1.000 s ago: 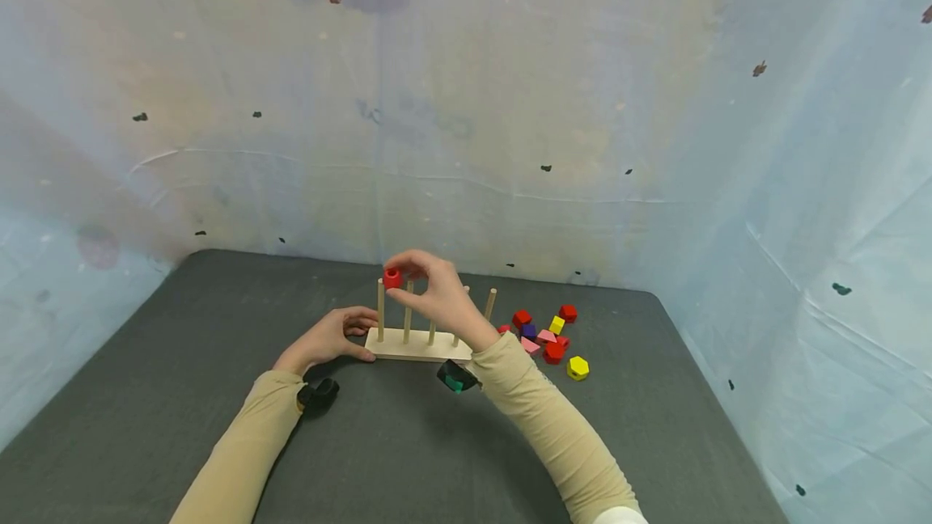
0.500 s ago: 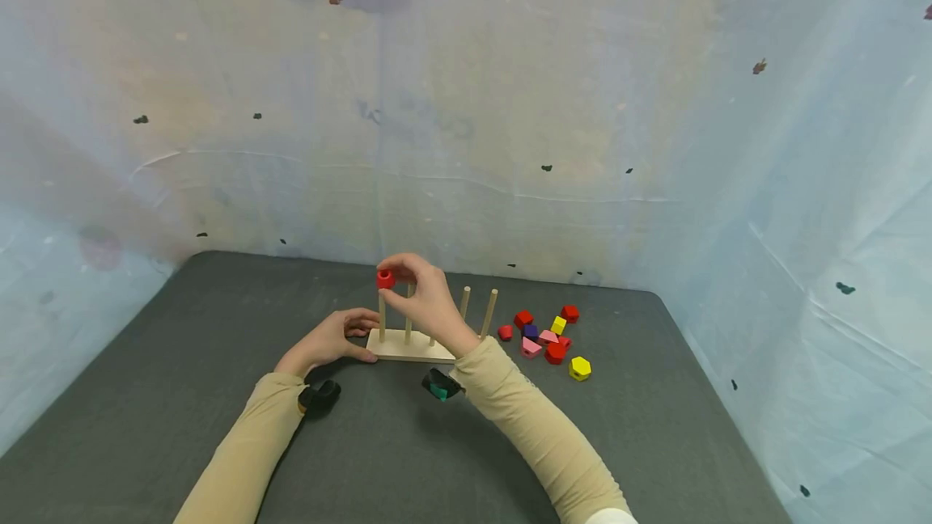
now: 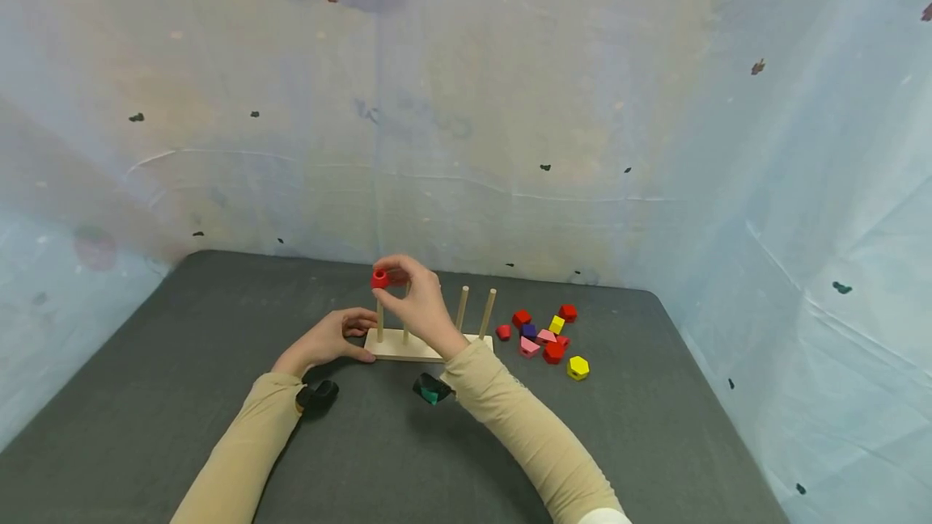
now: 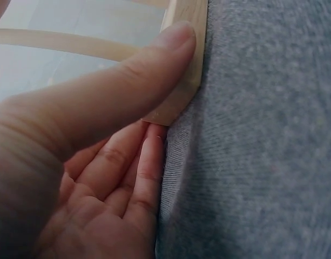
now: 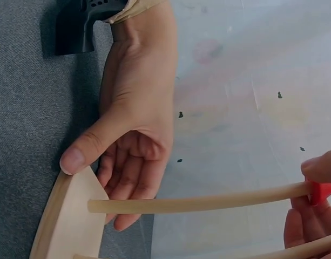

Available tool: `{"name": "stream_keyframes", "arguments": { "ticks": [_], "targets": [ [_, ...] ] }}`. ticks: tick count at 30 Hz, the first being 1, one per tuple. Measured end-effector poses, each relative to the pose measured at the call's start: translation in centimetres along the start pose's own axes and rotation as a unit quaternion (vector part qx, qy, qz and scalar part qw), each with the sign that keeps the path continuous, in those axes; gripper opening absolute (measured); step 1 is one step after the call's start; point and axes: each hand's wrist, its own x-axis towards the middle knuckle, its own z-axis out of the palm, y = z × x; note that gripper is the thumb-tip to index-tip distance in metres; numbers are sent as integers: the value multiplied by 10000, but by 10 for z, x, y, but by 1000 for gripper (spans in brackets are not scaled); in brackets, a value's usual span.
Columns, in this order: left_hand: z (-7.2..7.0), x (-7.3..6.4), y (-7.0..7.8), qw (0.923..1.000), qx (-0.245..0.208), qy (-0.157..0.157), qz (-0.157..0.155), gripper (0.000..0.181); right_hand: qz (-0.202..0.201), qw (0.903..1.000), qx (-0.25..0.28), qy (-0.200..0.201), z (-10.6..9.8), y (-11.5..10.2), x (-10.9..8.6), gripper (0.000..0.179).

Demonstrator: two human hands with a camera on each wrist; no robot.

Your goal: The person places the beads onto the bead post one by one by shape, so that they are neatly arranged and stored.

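My right hand (image 3: pixel 422 302) pinches a red bead (image 3: pixel 379 279) with a hole through it, between thumb and fingers. The bead sits at the top of the leftmost peg (image 3: pixel 380 322); in the right wrist view the peg's tip meets the red bead (image 5: pixel 321 192). That peg stands upright on a pale wooden peg board (image 3: pixel 418 350). My left hand (image 3: pixel 331 340) holds the board's left end, thumb on the front edge and fingers round the end and back. In the left wrist view the thumb lies on the wooden board (image 4: pixel 178 94). My right hand partly hides the middle pegs.
Right of the board lie several loose beads: red (image 3: pixel 553 352), pink (image 3: pixel 529 347), dark purple (image 3: pixel 528 331) and a yellow hexagonal one (image 3: pixel 578 368). Two bare pegs (image 3: pixel 489 314) rise at the board's right end. A patterned sheet hangs behind the grey table (image 3: pixel 349 459).
My right hand has moved left with the red bead, from beside the leftmost peg to its top. The left hand stays on the board's end.
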Motion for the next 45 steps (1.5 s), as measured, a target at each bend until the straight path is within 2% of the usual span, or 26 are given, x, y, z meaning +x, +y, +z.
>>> {"name": "stream_keyframes", "arguments": {
  "ticks": [6, 12, 16, 23, 27, 32, 37, 45],
  "targets": [
    [0, 0, 0, 10000, -14, 27, -75, 76, 147, 9995, 136, 263, 6, 6, -2, 39],
    [0, 0, 0, 9999, -12, 9, -106, 76, 542, 9943, 599, 693, 15, 5, -5, 45],
    [0, 0, 1, 10000, -18, -5, -48, 75, 699, 9892, 956, 861, 16, -1, -7, 40],
    [1, -1, 1, 9999, -66, 45, -60, 74, 1003, 9802, 1331, 1073, 14, -31, -14, 29],
    [1, -1, 1, 9999, -26, 53, -84, 74, 1133, 9763, 1330, 1279, 18, -31, -17, 27],
    [0, 0, 0, 9999, -7, 49, -98, 74, 1191, 9727, 1479, 1330, 22, -26, -20, 35],
    [0, 0, -2, 9999, 53, 66, -134, 74, 1548, 9697, 1438, 1227, 28, -16, -26, 37],
    [0, 1, -3, 10000, -12, 66, -66, 71, 1958, 9639, 1426, 1106, 47, 28, -39, 28]
  ]
}}
